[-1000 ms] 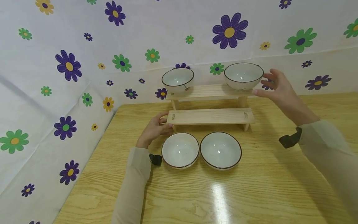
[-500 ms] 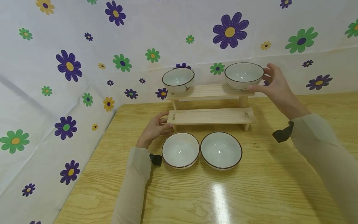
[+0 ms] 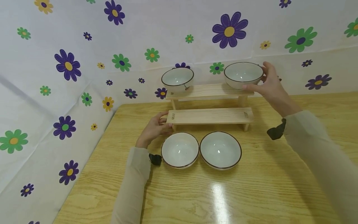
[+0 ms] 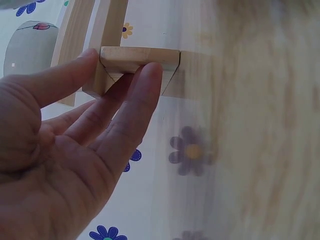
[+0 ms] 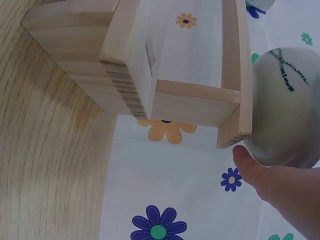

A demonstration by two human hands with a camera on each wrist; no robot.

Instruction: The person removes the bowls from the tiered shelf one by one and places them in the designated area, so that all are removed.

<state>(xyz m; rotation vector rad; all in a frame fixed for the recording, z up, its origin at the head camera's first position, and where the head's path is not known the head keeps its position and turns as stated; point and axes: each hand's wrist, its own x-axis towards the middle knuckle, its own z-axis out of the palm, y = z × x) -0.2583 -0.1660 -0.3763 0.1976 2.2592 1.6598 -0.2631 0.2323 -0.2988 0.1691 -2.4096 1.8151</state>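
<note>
A two-tier wooden shelf [image 3: 209, 116] stands on the table. My left hand [image 3: 153, 128] grips its lower left end; in the left wrist view the thumb lies on the plank's edge and the fingers [image 4: 150, 82] against the leg. On the right of the upper tier sits a white bowl [image 3: 237, 84] with a dark rim. My right hand [image 3: 275, 87] holds that bowl at its right side, thumb in front, the other fingers at the rim and partly hidden behind. In the right wrist view the thumb [image 5: 255, 167] meets the bowl's side [image 5: 285, 115].
Another bowl [image 3: 177, 77] stands on the upper tier's left end, slightly tilted. Two more bowls, a left one [image 3: 180, 151] and a right one [image 3: 221, 151], sit side by side on the wooden table [image 3: 179, 196] before the shelf. A flowered cloth [image 3: 167, 28] hangs behind.
My right hand has moved left onto the upper right bowl, its thumb sliding along the front and its fingers closing at the rim. The left hand and the bowls stay put.
</note>
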